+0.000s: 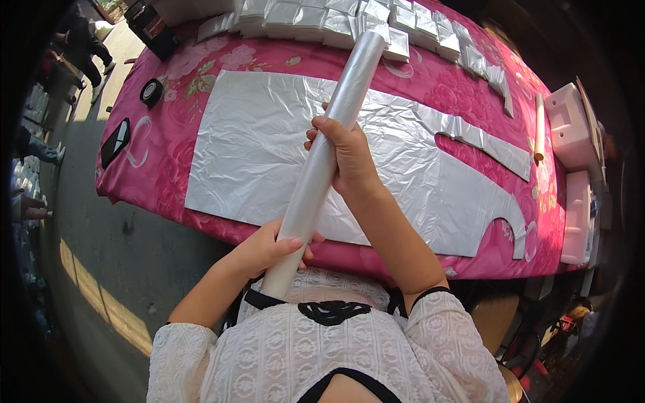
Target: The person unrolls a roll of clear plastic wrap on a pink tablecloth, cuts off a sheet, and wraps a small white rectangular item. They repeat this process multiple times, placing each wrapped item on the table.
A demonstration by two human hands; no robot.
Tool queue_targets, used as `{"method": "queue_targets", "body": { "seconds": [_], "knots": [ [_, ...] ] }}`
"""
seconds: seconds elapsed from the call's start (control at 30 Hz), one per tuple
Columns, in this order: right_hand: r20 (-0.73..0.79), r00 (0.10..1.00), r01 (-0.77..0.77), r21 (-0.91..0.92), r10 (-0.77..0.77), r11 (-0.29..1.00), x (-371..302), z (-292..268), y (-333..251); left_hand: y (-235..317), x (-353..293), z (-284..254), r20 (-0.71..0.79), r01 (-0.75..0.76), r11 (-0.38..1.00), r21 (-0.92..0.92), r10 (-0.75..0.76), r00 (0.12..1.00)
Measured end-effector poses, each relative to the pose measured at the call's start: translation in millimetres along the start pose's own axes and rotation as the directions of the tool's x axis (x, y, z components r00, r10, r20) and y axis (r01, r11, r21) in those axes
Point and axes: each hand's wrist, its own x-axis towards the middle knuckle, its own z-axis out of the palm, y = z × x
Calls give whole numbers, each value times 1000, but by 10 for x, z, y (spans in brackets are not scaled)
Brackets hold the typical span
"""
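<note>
Leftward, dark phone (115, 143) on pink floral tabletop (171, 158), mid-left of frame. Left hand (277, 247), lower centre, wrapped round lower part of plastic roll (312, 171). Roll slants from lower centre to top centre: long, slim, smooth, glossy silvery-white, cloudy, duller at lower end. Right hand (346, 149), just above centre, clasped round roll's upper half. Beneath roll, flat silvery bag (403, 161), crinkled, two strips pointing right. Far right: thin tube (539, 127) beside white foam box (571, 127).
</note>
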Motion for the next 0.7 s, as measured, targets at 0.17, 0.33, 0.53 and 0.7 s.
{"method": "queue_targets", "body": {
  "seconds": [0.17,0.33,0.53,0.7],
  "knots": [
    [-85,994,52,-155,-66,986,-91,-215,218,-254,193,101,-301,-85,980,179,137,944],
    [-137,991,-24,-131,6,991,133,-634,100,-487,-46,-123,80,177,939,-295,-160,984],
    [-207,964,29,-538,-166,843,387,-1298,-531,-700,-346,-316,124,333,909,-249,-311,942],
    [-44,999,-42,-643,18,765,336,-1341,-577,-700,-381,-352,122,311,918,-245,-289,949]
  ]
}}
